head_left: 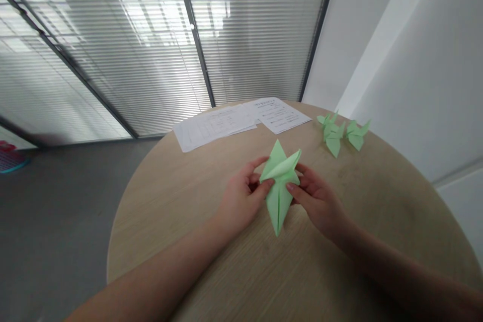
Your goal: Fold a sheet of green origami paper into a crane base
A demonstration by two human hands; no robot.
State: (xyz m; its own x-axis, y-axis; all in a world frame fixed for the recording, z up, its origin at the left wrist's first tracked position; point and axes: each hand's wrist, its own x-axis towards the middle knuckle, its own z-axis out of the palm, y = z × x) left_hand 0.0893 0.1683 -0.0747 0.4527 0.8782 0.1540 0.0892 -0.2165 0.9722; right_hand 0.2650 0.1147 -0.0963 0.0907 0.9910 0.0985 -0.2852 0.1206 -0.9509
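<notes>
A folded sheet of light green origami paper (279, 201) is held above the middle of the table, between both hands. One long point aims down toward me, another points away, and a narrow flap stands out to the upper right. My left hand (243, 188) pinches its left side, thumb on top and fingers behind. On the opposite side my right hand (319, 198) grips the paper, its thumb pressing near the centre crease. The fingers beneath the paper are partly hidden.
Several finished green paper cranes (334, 136) stand at the table's right far side. Printed white sheets (219, 126) lie along the far edge of the round wooden table (162, 221). Beyond are blinds-covered glass panels (256, 35) and a white wall (426, 85) at right.
</notes>
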